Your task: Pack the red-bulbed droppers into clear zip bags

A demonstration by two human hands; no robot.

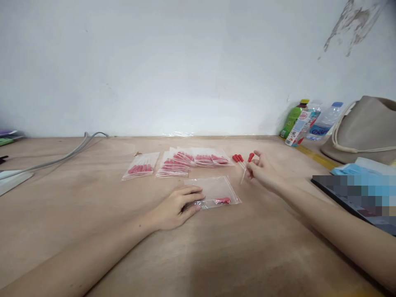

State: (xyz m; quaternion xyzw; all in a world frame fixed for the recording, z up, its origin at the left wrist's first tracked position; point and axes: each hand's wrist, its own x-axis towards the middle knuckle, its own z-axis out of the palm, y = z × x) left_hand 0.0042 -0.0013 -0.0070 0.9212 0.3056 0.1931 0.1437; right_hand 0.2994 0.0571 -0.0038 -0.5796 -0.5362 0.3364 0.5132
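Note:
My left hand holds the left end of a clear zip bag against the table, fingers over the plastic and thumb at its near edge. Inside that bag lies a red-bulbed piece, apparently a dropper. In my right hand is a dropper, pinched, with its red bulb up and its thin stem slanting down to the left. Just left of those fingers, several loose droppers lie together. Behind the open bag rest several filled bags in an overlapping row, and another filled bag stands apart on the left.
A grey cable runs along the left side. Bottles and a carton stand by the wall at right, beside a beige bag. A dark-edged item, partly blurred, lies near my right forearm.

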